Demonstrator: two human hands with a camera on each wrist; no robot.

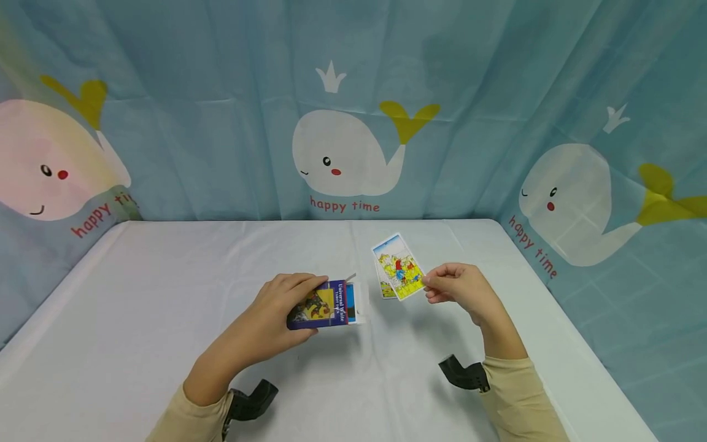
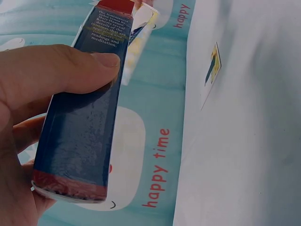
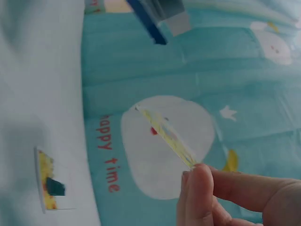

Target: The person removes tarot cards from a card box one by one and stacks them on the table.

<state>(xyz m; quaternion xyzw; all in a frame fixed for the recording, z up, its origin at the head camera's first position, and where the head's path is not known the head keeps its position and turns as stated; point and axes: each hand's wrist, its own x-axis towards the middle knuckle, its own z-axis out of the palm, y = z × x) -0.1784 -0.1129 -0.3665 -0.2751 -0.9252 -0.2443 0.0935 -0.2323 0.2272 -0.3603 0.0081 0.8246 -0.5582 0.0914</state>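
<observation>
My left hand [image 1: 283,310] grips a dark blue tarot card box [image 1: 315,305] round its sides, with the lettered end facing right. The box's right end is open, and a flap and the cards' edge show there. In the left wrist view the thumb presses the narrow printed side of the box [image 2: 77,127]. My right hand [image 1: 458,287] pinches a tarot card [image 1: 399,267] by its lower right corner, picture side up. That card is seen nearly edge-on in the right wrist view. Below it a second tarot card [image 1: 388,288] lies on the table, mostly hidden in the head view.
A white cloth covers the table [image 1: 166,276]. Behind and to the right hangs a blue curtain [image 1: 232,153] printed with whales. Black camera mounts [image 1: 253,400] sit at both wrists, by the beige sleeves [image 1: 521,399].
</observation>
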